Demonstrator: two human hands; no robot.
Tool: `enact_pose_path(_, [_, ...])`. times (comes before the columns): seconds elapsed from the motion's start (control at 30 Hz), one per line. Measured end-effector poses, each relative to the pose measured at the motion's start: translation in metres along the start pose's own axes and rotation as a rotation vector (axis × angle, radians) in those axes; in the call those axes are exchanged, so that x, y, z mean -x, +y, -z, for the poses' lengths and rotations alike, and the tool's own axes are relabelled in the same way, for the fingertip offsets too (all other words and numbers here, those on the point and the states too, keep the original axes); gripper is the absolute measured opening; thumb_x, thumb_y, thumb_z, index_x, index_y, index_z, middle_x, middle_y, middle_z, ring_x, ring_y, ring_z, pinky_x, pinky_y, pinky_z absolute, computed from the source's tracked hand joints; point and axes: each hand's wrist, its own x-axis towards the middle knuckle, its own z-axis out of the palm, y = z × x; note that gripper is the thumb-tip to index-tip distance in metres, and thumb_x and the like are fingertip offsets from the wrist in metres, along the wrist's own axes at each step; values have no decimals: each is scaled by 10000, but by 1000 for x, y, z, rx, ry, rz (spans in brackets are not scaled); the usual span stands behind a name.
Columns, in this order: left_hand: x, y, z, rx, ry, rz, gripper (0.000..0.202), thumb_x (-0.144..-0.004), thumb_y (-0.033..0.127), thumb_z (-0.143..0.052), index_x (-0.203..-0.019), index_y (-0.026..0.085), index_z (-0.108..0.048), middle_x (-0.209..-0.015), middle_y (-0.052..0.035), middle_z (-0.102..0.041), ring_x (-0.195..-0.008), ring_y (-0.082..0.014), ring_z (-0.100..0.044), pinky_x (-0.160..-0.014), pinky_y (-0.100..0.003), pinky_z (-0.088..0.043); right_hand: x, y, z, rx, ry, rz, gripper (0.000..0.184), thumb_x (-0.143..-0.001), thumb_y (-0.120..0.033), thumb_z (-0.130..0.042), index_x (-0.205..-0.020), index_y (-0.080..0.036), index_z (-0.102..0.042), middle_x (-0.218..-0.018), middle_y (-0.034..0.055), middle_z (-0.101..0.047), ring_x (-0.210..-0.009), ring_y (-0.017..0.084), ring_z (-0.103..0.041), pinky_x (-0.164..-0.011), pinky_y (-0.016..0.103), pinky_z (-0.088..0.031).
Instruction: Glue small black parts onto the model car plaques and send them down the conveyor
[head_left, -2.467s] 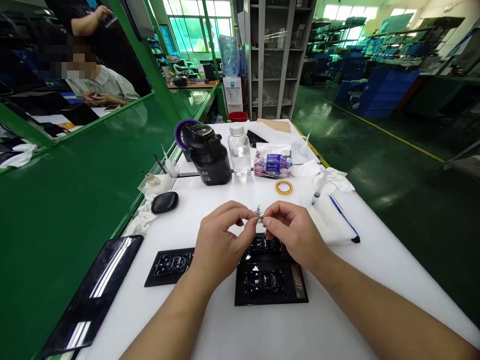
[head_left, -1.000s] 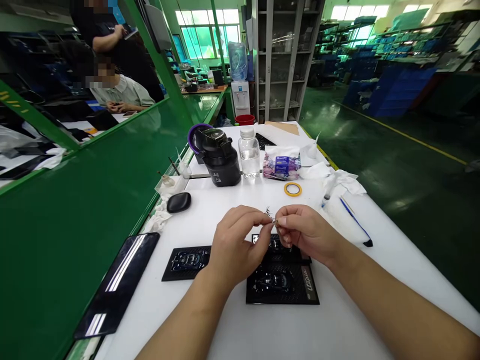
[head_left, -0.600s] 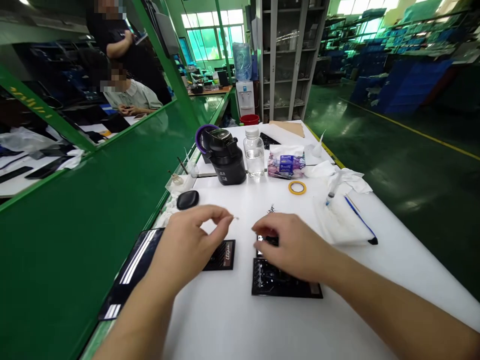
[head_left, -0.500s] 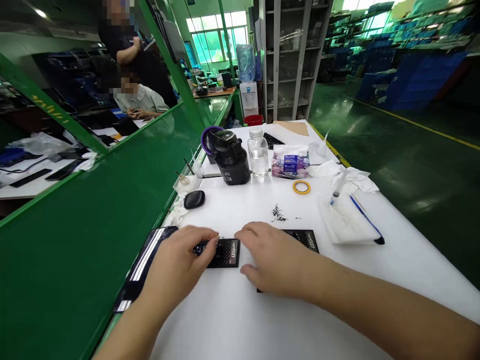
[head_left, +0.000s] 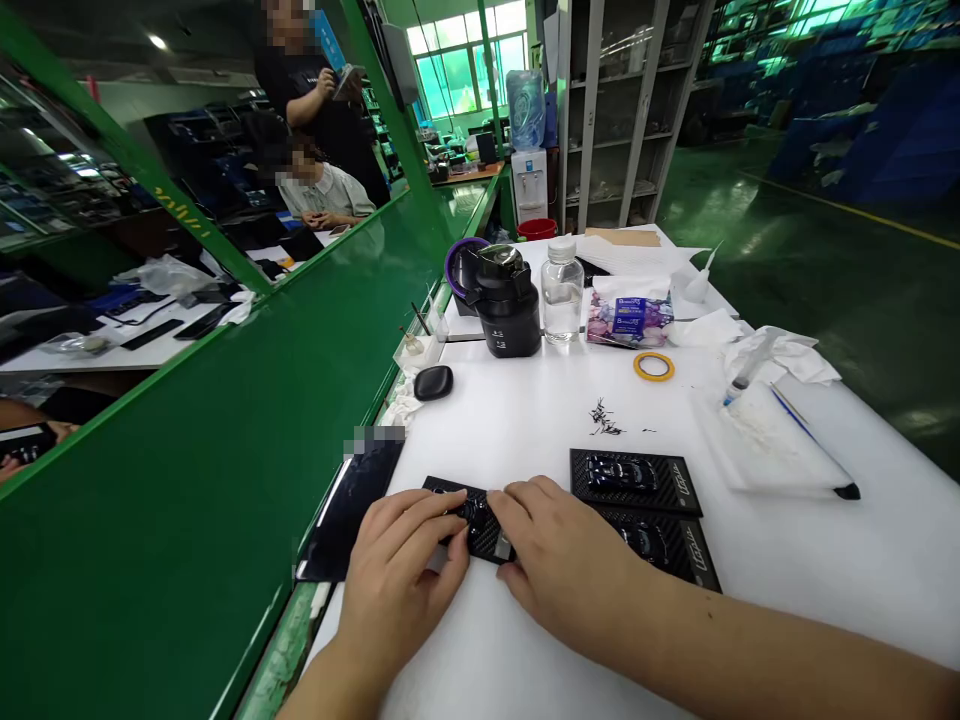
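A small dark model car (head_left: pixel 474 513) sits on a black carbon-patterned display base (head_left: pixel 484 543), lying askew on the white table. My left hand (head_left: pixel 409 570) has its fingers and thumb closed at the car and the base's left part, partly covering both. Around the base's right end, my right hand (head_left: pixel 562 545) is closed, thumb at the near edge and fingers at the far one. Just right of it lie a second model car (head_left: pixel 622 473) on its base and, nearer me, a third model car (head_left: pixel 646 543), partly hidden by my right forearm.
Black slivers (head_left: pixel 604 418) and a yellow tape roll (head_left: pixel 654 367) lie farther back. Behind stand a black jug (head_left: pixel 510 310), a clear bottle (head_left: pixel 562 295) and a tissue pack (head_left: pixel 630 315). A syringe (head_left: pixel 742 380) rests at right; a green partition (head_left: pixel 315 390) borders the left.
The view has swung left, so the table things appear farther right. My right hand has come from beside the base onto its right end, and the base now lies turned at an angle.
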Motion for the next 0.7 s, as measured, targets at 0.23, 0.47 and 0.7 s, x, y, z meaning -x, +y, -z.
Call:
enact_pose_path(0.23, [2,-1,-2,-29,-5,-5,192,-799,42,-679,-902,196,-630,-1005,-42,-740,-930,-215,-633,-818,-399,-501,3,3,-2,-8,54,57,428,-820,-158,-697,-1229,-106,-579,-1226,157,-551,-1067,283,-511,-907,400,-498])
enact_pose_path(0.47, [2,1,-4,20,-41,84,153,-835,61,-625,-859,211,-610,-1035,-36,-722,-992,-210,-591,-855,-402,-498,2,3,-3,35,49,90,491,-836,-147,-674,-1308,-81,-554,-1202,165,-564,-1040,288,-514,-878,409,-517])
enact_pose_path(0.7, [-1,-4,-2,142,-212,495,33,-844,246,-614,-841,232,-585,-1270,-61,-621,-1224,-277,-493,-1000,-521,-468,0,-2,-2,69,-53,55,483,-883,-135,-578,-1358,-63,-530,-1181,194,-568,-1021,310,-534,-841,452,-536])
